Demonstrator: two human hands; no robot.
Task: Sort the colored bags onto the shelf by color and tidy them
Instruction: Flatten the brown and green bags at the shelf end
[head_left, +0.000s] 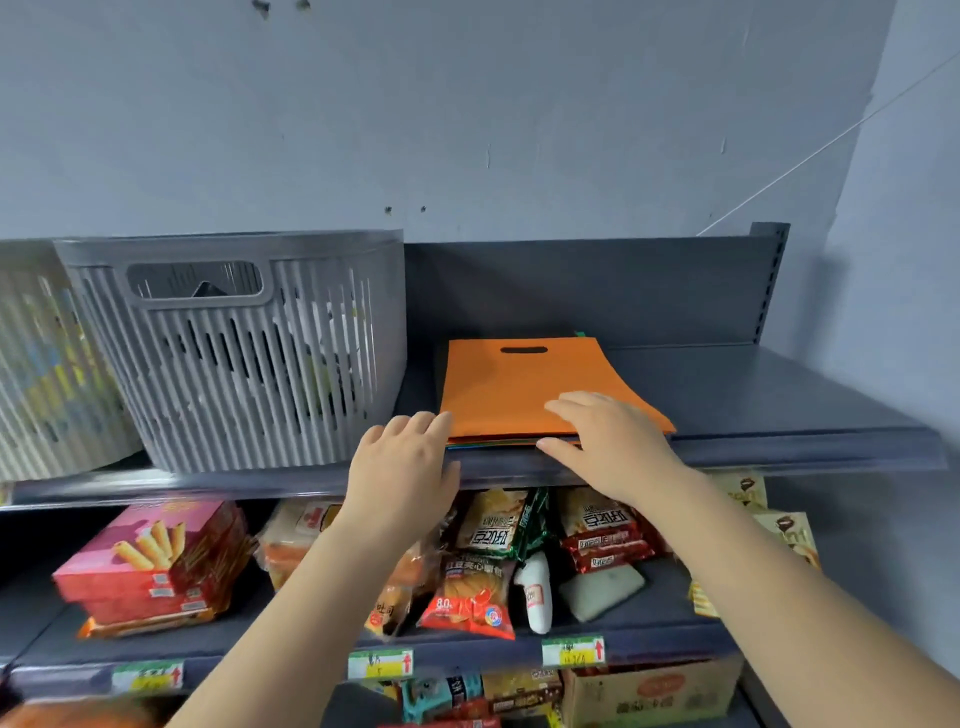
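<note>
Orange bag (524, 387) lies flat atop a thin stack on the top shelf (779, 384), handle slot pointing away; the right hand (605, 441) rests open-palmed on its near edge, nearer than the empty left hand (402, 462) at its near-left corner.

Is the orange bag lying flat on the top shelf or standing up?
Flat: the orange bag lies face up atop a thin stack, handle slot toward the back.
</note>
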